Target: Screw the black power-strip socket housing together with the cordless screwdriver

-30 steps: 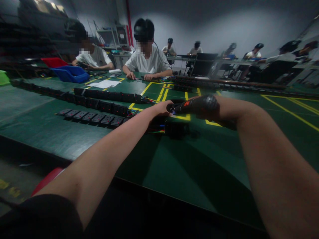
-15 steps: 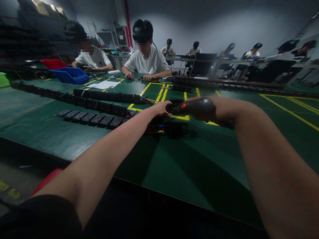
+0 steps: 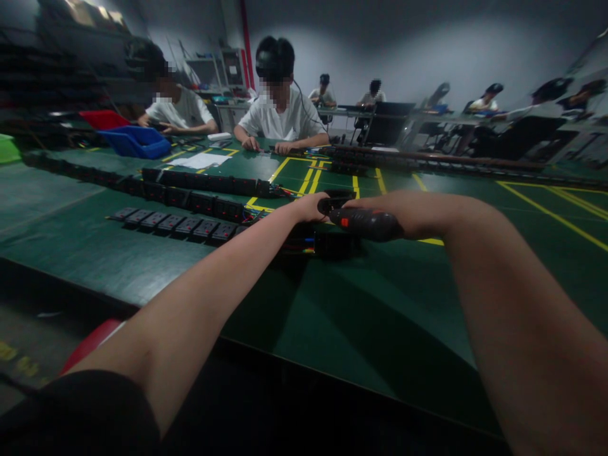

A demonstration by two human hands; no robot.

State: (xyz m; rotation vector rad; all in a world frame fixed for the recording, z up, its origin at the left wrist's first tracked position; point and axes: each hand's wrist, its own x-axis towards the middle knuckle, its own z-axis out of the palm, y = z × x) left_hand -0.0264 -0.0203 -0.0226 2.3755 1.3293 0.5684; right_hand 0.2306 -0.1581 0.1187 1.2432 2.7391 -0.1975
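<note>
On the green surface [image 3: 370, 316], back from its near edge, a row of black sockets [image 3: 178, 226] lies leftmost; next, your left hand [image 3: 311, 208] is at the head of a black-and-red tool [image 3: 368, 224], its grip too hidden to tell. Below the tool lies a black wired part [image 3: 338, 246], and your right hand [image 3: 396, 206] has its grip clamped on the handle.

We see a smooth green table [image 3: 285, 316] with a soft gloss. On it we find black socket strips [image 3: 183, 227] in dull plastic, matt white paper [image 3: 199, 161] and a blue bin [image 3: 137, 142] in shinier plastic. Our tool handle [image 3: 368, 224] looks like smooth plastic with faint shine; our dark sleeve [image 3: 85, 408] looks like matt cloth.
</note>
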